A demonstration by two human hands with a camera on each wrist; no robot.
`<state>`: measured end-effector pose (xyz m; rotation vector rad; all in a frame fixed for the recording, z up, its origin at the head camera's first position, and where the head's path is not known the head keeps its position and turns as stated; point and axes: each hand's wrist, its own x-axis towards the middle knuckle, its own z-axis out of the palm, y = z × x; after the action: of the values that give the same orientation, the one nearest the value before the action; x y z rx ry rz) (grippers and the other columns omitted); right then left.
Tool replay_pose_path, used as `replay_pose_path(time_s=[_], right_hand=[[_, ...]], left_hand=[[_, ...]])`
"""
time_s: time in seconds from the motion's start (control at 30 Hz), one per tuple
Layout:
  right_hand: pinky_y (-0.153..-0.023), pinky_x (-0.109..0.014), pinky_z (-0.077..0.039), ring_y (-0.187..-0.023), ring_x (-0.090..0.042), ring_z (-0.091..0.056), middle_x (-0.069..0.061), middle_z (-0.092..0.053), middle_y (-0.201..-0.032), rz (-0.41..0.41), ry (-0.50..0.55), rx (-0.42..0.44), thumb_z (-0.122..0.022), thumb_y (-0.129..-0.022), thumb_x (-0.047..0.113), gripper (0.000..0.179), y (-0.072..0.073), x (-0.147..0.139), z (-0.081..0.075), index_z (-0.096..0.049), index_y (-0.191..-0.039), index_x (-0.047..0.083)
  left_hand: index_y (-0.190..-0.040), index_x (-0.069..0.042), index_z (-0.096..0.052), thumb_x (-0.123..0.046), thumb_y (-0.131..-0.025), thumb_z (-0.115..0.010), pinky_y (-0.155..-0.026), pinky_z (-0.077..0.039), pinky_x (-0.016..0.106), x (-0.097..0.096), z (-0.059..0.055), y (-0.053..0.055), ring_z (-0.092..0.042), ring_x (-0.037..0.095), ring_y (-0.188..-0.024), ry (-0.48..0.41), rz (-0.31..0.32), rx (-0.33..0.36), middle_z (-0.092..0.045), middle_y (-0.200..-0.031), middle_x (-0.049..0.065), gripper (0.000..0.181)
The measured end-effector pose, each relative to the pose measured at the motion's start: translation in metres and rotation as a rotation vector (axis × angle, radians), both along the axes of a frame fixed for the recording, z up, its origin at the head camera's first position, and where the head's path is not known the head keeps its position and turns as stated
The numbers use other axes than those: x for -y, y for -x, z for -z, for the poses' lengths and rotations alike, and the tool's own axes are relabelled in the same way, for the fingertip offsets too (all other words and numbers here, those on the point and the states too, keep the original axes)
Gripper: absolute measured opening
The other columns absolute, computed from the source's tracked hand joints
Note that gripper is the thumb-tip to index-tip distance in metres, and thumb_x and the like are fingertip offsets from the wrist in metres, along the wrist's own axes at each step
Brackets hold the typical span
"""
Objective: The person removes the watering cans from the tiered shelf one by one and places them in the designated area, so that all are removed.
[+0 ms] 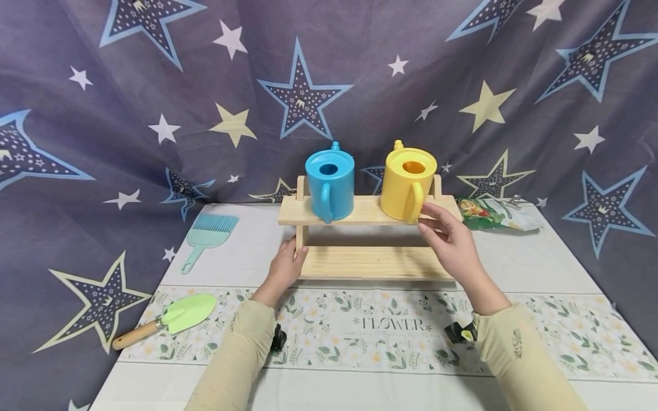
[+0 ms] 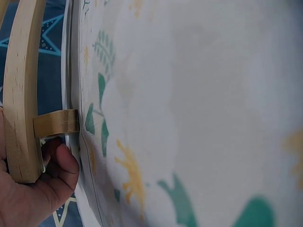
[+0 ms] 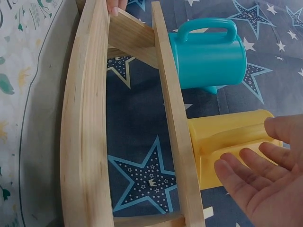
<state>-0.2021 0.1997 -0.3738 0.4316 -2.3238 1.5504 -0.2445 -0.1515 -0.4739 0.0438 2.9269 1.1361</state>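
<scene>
A two-tier wooden shelf [image 1: 367, 262] stands on the table. On its upper board sit a blue watering can [image 1: 341, 194] at the left and a yellow watering can [image 1: 396, 191] at the right, handles toward me. My left hand [image 1: 288, 264] holds the shelf's left end; in the left wrist view its fingers [image 2: 66, 161] curl round the end of a wooden board [image 2: 21, 94]. Beside the yellow can's handle is my right hand [image 1: 454, 245]. In the right wrist view, that hand [image 3: 270, 184] has its fingers spread near the handle, gripping nothing.
Left of the shelf lie a teal brush [image 1: 208, 231] and a light-green trowel [image 1: 187, 314] with a wooden handle. A printed plastic bag [image 1: 501, 214] lies behind the right hand. A floral runner [image 1: 370, 348] crosses the table, and a star-patterned cloth [image 1: 370, 34] hangs behind.
</scene>
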Motion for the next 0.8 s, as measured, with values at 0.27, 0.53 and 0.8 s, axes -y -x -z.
replay_pose_path(time_s=[0.27, 0.53, 0.8], right_hand=[[-0.085, -0.011, -0.047, -0.115, -0.037, -0.059, -0.021, -0.057, -0.132, -0.001, 0.01, 0.015, -0.061, -0.098, 0.012, 0.045, 0.002, 0.001, 0.0, -0.049, -0.14, -0.001], [-0.089, -0.021, -0.05, -0.113, -0.028, -0.062, -0.014, -0.06, -0.129, 0.048, -0.013, 0.033, -0.063, -0.097, 0.022, 0.045, 0.008, 0.003, 0.001, -0.053, -0.136, 0.001], [-0.089, -0.021, -0.051, -0.111, -0.024, -0.062, -0.015, -0.063, -0.126, 0.068, 0.01, 0.061, -0.065, -0.096, 0.019, 0.044, 0.012, 0.006, 0.001, -0.056, -0.135, 0.003]], left_hand=[[-0.151, -0.008, -0.035, -0.035, -0.105, -0.043, -0.104, -0.039, 0.054, 0.0, 0.0, -0.001, -0.05, 0.037, -0.123, -0.006, 0.001, -0.005, -0.048, -0.13, 0.019, 0.054], [-0.151, -0.008, -0.033, -0.035, -0.105, -0.042, -0.101, -0.042, 0.053, 0.0, 0.001, -0.001, -0.052, 0.036, -0.119, -0.009, 0.0, 0.005, -0.048, -0.128, 0.018, 0.055], [-0.151, -0.01, -0.033, -0.036, -0.105, -0.042, -0.101, -0.042, 0.052, -0.001, 0.001, 0.0, -0.052, 0.034, -0.119, -0.014, -0.008, 0.017, -0.048, -0.128, 0.017, 0.054]])
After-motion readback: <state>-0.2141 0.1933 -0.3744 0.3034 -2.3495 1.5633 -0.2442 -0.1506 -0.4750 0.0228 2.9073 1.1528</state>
